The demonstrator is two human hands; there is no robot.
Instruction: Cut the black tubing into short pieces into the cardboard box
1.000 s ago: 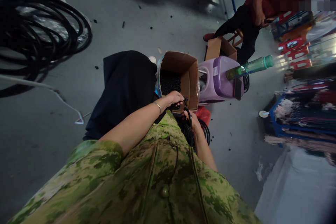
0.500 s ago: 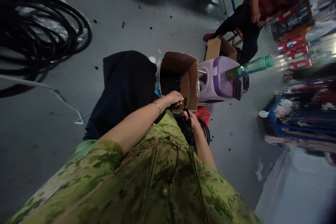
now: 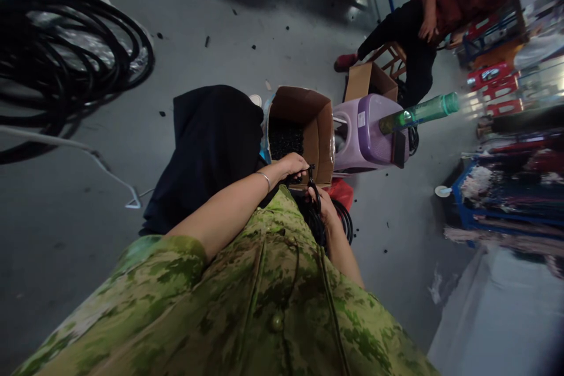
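My left hand (image 3: pixel 294 164), with a bracelet at the wrist, is closed in a pinch above the near edge of an open cardboard box (image 3: pixel 318 144). Its fingertips meet the upper end of a slim, dark length that looks like black cord (image 3: pixel 312 175). Lower and to the right, my right hand (image 3: pixel 325 202) is wrapped round the same length. The exact make of its tip is too small to tell. Many small black pieces (image 3: pixel 285 140) lie inside the box. Under my right hand hang loops of black cable (image 3: pixel 346 218), partly hidden by the hand and my shirt.
A lilac plastic stool-like thing (image 3: pixel 348 129) stands beside the box, bearing a green bottle (image 3: pixel 418 113). Red plastic (image 3: pixel 341 191) lies close by. Coiled black hose (image 3: pixel 88 59) is at the left. Across the floor, a co-worker (image 3: pixel 416 35) sits by another carton (image 3: pixel 359 82).
My hands stay nearly still on the black cord. The co-worker's hands have come apart, one now lowered near the thigh, and the foot has shifted slightly left.
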